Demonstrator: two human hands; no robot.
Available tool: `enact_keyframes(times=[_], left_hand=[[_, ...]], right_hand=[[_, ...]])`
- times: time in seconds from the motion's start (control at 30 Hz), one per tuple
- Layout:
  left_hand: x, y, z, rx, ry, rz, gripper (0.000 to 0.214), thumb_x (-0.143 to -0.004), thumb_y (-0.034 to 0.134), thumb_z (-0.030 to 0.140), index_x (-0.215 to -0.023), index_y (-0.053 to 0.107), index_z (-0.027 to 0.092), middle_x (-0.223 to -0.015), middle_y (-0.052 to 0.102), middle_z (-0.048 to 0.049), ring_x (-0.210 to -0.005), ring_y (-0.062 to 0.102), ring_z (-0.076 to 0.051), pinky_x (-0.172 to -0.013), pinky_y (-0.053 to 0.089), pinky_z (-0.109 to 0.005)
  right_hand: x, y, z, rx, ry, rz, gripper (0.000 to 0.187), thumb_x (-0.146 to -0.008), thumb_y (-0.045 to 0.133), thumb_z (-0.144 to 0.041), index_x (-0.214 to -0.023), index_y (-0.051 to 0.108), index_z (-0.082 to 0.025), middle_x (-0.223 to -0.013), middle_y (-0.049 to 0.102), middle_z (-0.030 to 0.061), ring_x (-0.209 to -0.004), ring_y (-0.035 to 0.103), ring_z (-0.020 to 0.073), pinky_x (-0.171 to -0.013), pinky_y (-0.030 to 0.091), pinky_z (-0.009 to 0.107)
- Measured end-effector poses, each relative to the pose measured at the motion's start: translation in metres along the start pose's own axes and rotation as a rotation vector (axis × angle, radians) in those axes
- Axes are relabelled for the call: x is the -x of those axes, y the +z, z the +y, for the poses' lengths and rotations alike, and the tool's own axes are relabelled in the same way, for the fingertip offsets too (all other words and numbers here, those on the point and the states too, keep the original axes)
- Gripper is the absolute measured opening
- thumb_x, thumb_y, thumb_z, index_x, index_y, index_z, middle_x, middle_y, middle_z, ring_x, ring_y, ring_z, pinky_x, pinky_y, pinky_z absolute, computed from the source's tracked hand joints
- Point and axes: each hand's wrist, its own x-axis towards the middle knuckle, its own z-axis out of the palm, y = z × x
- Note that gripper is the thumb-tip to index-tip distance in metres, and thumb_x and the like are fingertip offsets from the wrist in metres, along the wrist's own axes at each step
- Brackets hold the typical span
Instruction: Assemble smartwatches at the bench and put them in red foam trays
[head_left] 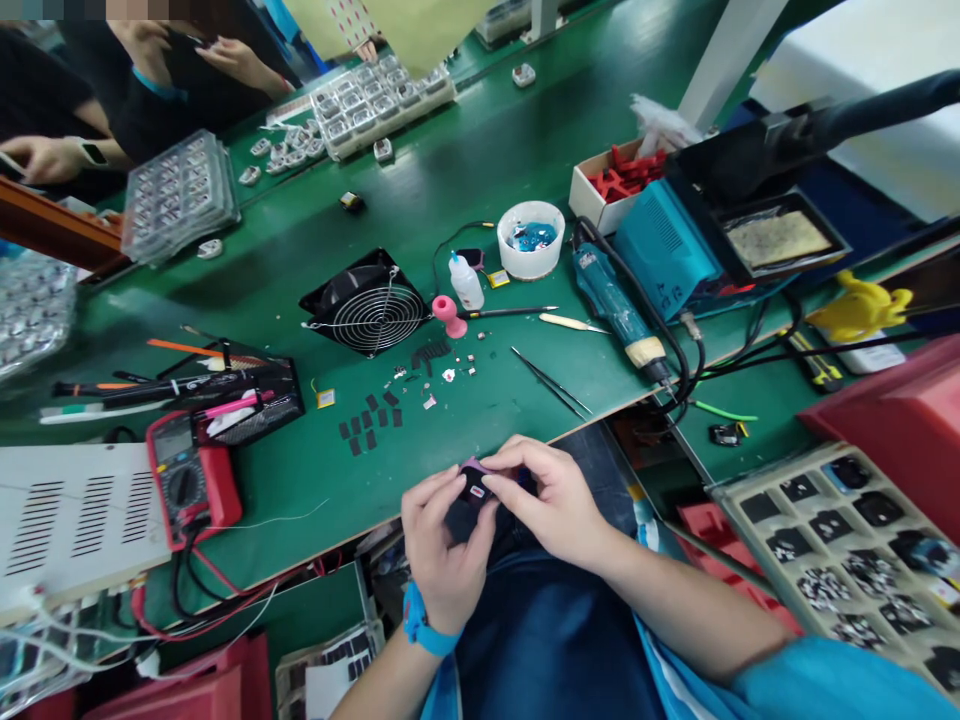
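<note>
Green bench [465,180]; at front edge [600,419], left hand [446,550] and right hand [555,500] pinch small dark device [475,486]; tweezers [534,367] beyond.

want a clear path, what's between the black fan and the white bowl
The head view shows a white bottle, pink stand, thin black cable, small dark piece and small yellow piece between the fan and bowl.

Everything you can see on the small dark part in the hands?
The small dark part has a black face toward the camera, a purple edge on its far side, and a small white patch with a reddish mark. It looks like plastic. The left hand and right hand pinch it by the near edge of the green bench. Fingers cover some of its outline.
</note>
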Motion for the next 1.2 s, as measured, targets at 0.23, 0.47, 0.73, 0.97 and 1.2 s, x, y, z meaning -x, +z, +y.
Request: enact_keyframes(times=[0.23,0.47,0.73,0.97,1.2], left_hand=[[-0.015,-0.007,-0.001,0.428,-0.450,-0.170,0.044,-0.090,0.076,0.033,-0.133,0.065,0.028,-0.124,0.069,-0.0084,-0.112,0.068,-0.022,-0.097,0.058,-0.033],[-0.027,-0.019,-0.001,0.896,-0.777,-0.265,0.045,-0.086,0.078,0.047,-0.128,0.067,0.034,-0.115,0.076,-0.0060,-0.094,0.075,-0.017,-0.075,0.063,-0.022],[-0.028,-0.013,-0.019,0.714,-0.669,-0.302,0.048,-0.093,0.071,0.040,-0.137,0.060,0.024,-0.127,0.072,-0.0159,-0.115,0.072,-0.027,-0.093,0.063,-0.040],[-0.037,-0.034,-0.036,0.101,-0.324,-0.318,0.033,-0.095,0.066,0.028,-0.128,0.067,0.025,-0.134,0.068,-0.0105,-0.122,0.066,-0.025,-0.101,0.059,-0.042],[-0.047,-0.035,-0.045,-0.067,0.077,-0.451,0.033,-0.096,0.063,0.015,-0.127,0.064,0.026,-0.118,0.073,-0.0057,-0.114,0.067,-0.022,-0.099,0.057,-0.041]], right_hand=[[-0.003,-0.003,-0.006,0.339,-0.350,-0.038,0.024,-0.095,0.069,-0.021,-0.118,0.064,-0.019,-0.104,0.071,0.0102,-0.098,0.064,0.0224,-0.088,0.057,0.041],[-0.003,-0.013,-0.007,0.445,-0.469,-0.145,0.020,-0.097,0.065,-0.021,-0.117,0.064,-0.021,-0.114,0.070,0.0125,-0.103,0.066,0.0226,-0.087,0.059,0.040],[-0.009,-0.006,0.018,0.570,-0.511,-0.125,0.021,-0.098,0.056,-0.011,-0.109,0.071,-0.022,-0.098,0.073,0.0090,-0.097,0.063,0.0220,-0.082,0.058,0.037],[-0.018,0.001,0.040,0.720,-0.575,-0.181,0.019,-0.103,0.054,-0.016,-0.102,0.072,-0.016,-0.095,0.074,0.0090,-0.094,0.062,0.0213,-0.079,0.054,0.034],[-0.015,0.003,0.036,0.760,-0.563,-0.236,0.020,-0.103,0.052,-0.017,-0.107,0.071,-0.018,-0.101,0.074,0.0104,-0.094,0.063,0.0215,-0.078,0.052,0.036]])
